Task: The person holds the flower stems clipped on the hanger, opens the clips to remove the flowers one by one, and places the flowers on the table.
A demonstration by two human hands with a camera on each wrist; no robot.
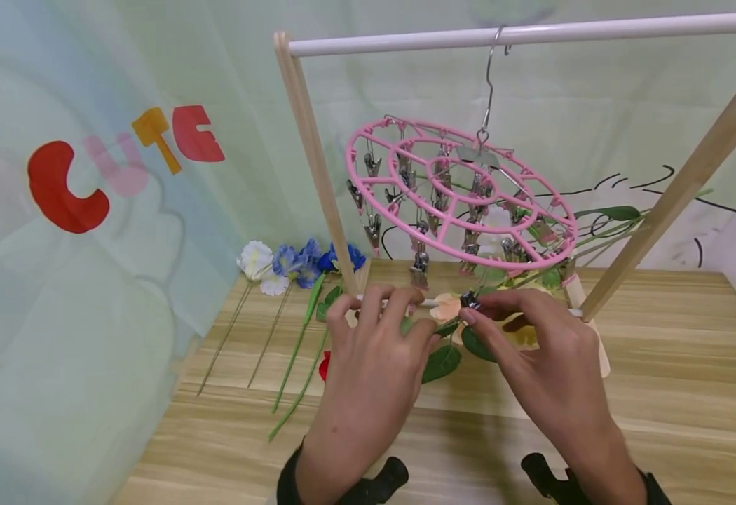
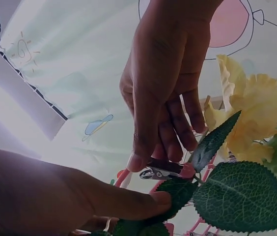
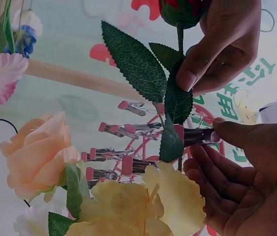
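A pink round clip hanger (image 1: 462, 196) hangs by a metal hook from a white rod (image 1: 532, 31). My right hand (image 1: 478, 305) pinches one of its metal clips (image 1: 469, 300) at the near rim; thumb and fingers squeeze that clip (image 3: 200, 136). My left hand (image 1: 380, 315) holds the stem of a red rose (image 3: 180, 10), its green leaves (image 3: 136, 61) up against the clip (image 2: 165, 169). In the head view the rose head (image 1: 324, 366) peeks out below my left hand. Peach (image 3: 40, 152) and yellow (image 3: 143, 206) flowers hang clipped alongside.
The rod rests on a wooden frame with slanted posts (image 1: 317, 161) on a wooden table (image 1: 658, 365). Blue and white flowers (image 1: 298, 263) with long green stems (image 1: 292, 365) lie at the back left. A pale curtain with coloured letters (image 1: 65, 182) stands close on the left.
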